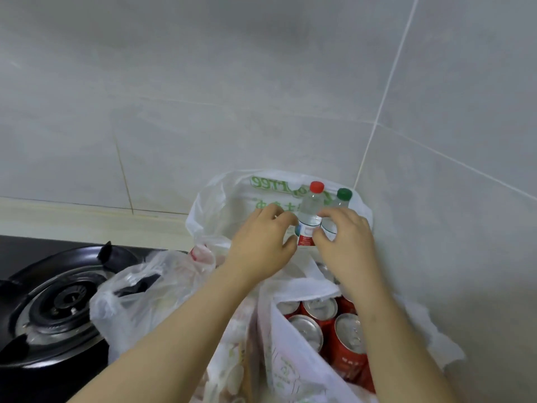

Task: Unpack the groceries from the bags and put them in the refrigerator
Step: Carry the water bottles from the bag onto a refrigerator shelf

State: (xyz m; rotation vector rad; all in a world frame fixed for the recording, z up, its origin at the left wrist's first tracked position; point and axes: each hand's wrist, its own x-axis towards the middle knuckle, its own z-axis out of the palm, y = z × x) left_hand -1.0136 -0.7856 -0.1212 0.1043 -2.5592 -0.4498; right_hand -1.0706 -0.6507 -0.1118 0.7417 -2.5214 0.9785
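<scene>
Now, from the left: a burner (pixel 58 301), then a clear bag (pixel 139 292) beside it. My left hand (pixel 261 242) curls on the left side of the red-cap bottle (pixel 311 216) and my right hand (pixel 345 237) pinches its right side; both grip it. It stands upright in the white bag (pixel 220 199) at the wall corner, beside a green-cap bottle (pixel 343 199). Red cans (pixel 348 335) stand in the front bag (pixel 290 359).

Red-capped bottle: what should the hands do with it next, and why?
Probably lift the red-capped bottle straight up out of the bag: the left hand curls round it, the right hand is at its other side, and it stands upright beside a green-capped bottle.
</scene>
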